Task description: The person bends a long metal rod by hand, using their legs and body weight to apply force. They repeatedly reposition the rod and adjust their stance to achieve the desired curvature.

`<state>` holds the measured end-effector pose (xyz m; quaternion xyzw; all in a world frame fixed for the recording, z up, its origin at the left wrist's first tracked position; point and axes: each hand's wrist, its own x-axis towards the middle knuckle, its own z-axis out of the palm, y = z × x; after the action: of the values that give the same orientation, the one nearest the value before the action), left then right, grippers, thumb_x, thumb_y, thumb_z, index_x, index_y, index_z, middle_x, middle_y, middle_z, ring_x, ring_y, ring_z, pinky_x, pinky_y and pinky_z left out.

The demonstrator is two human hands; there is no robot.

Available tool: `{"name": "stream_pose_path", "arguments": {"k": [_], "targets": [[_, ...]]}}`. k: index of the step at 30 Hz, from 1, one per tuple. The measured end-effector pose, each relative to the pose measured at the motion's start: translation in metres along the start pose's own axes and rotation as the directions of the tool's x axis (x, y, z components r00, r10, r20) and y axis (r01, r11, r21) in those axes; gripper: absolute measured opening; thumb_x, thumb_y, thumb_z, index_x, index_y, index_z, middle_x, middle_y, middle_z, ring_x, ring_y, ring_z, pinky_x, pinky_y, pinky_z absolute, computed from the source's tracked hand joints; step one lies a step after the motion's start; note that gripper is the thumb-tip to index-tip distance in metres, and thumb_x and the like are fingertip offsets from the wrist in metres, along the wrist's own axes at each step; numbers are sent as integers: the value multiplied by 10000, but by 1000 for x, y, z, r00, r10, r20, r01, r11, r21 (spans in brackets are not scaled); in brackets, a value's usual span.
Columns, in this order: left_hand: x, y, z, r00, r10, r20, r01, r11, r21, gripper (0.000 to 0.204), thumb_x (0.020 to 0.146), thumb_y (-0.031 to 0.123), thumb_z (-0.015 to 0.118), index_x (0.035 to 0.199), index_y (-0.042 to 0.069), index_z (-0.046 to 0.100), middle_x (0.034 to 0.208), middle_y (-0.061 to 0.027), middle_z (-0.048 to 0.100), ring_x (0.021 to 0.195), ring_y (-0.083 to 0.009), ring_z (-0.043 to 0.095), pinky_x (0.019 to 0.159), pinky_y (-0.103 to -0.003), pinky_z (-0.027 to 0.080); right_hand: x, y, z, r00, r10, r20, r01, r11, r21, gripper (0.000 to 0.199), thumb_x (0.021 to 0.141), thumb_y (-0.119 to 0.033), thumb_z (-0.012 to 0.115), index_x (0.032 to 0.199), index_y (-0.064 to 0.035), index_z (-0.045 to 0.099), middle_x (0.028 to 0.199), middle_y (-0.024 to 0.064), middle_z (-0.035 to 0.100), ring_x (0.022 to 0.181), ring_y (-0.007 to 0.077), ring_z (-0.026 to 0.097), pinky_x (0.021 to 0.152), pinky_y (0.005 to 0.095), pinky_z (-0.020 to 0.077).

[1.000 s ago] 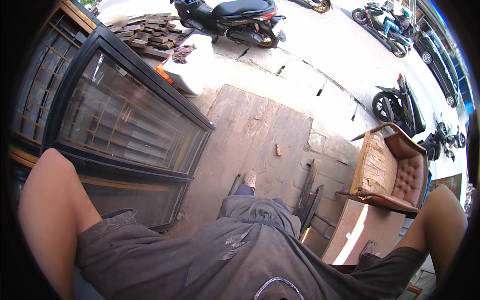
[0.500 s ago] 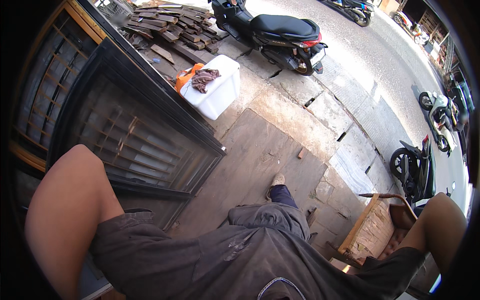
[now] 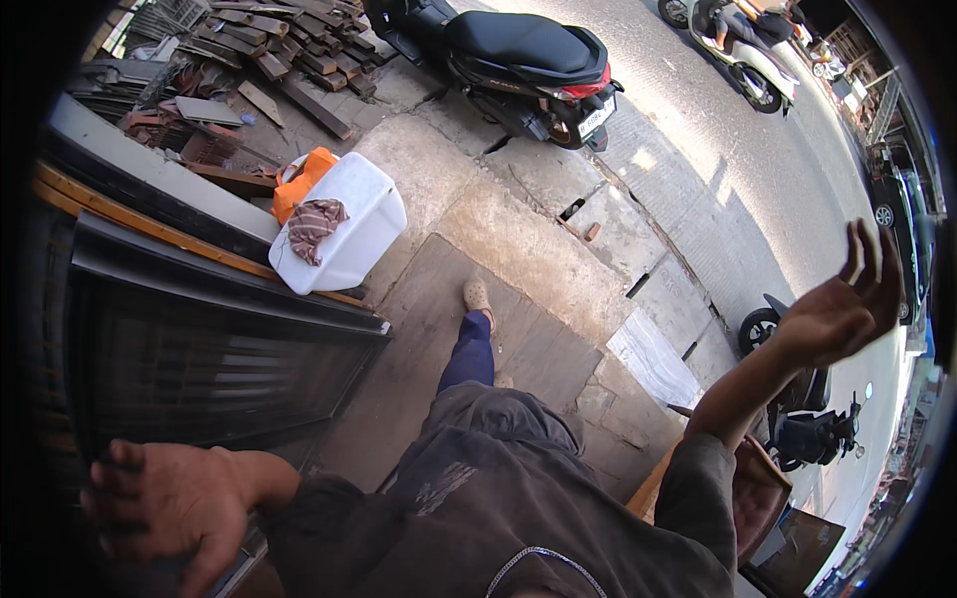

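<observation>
My left hand is at the lower left with its fingers spread, holding nothing. It is nearest to a dark-framed glass door, and I cannot tell if they touch. On the right side my right hand is raised with fingers apart and bent back at the wrist, also holding nothing. Behind it lies the road. Ahead stands a white plastic box, with a brown striped cloth draped on it and an orange bag beside the cloth.
A black scooter is parked at the pavement's edge. Scrap wood is piled at the far left. A person rides a white scooter on the road. At the lower right are a worn upholstered chair and another parked motorbike.
Both hands have come into view, where only bent arms showed before. One foot has stepped forward, and the box and door have shifted left in view. A white scooter with a rider has appeared.
</observation>
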<state>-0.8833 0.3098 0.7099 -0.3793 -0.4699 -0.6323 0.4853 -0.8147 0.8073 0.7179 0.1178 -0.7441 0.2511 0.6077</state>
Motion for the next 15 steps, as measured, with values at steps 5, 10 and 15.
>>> {"name": "stream_pose_path", "arguments": {"k": [5, 10, 15], "targets": [[-309, -138, -44, 287, -892, -350, 830, 49, 555, 336, 1013, 230, 444, 1197, -34, 541, 1161, -138, 604, 1032, -203, 597, 866, -317, 459, -425, 110, -13, -47, 993, 109, -604, 59, -795, 492, 897, -345, 603, 1176, 58, 562, 1068, 252, 638, 960, 339, 648, 835, 399, 502], [-460, -118, -102, -642, -714, -278, 370, -607, 704, 421, 946, 333, 544, 1091, -58, 605, 934, -162, 673, 888, -254, 658, 794, -360, 505, -571, -59, -66, -787, 611, 90, -411, -408, -815, 490, 854, -376, 626, 1063, 67, 618, 940, 223, 682, 910, 311, 672, 766, 414, 521], [-431, -216, -71, -509, -860, -39, 531, -350, 771, 470, 915, 387, 565, 1103, -41, 622, 1002, -220, 676, 931, -321, 663, 826, -384, 498, -552, 45, -11, -762, 601, 243, -444, -210, -871, 481, 855, -369, 621, 1056, 68, 620, 917, 214, 686, 879, 301, 680, 750, 405, 525]]}}
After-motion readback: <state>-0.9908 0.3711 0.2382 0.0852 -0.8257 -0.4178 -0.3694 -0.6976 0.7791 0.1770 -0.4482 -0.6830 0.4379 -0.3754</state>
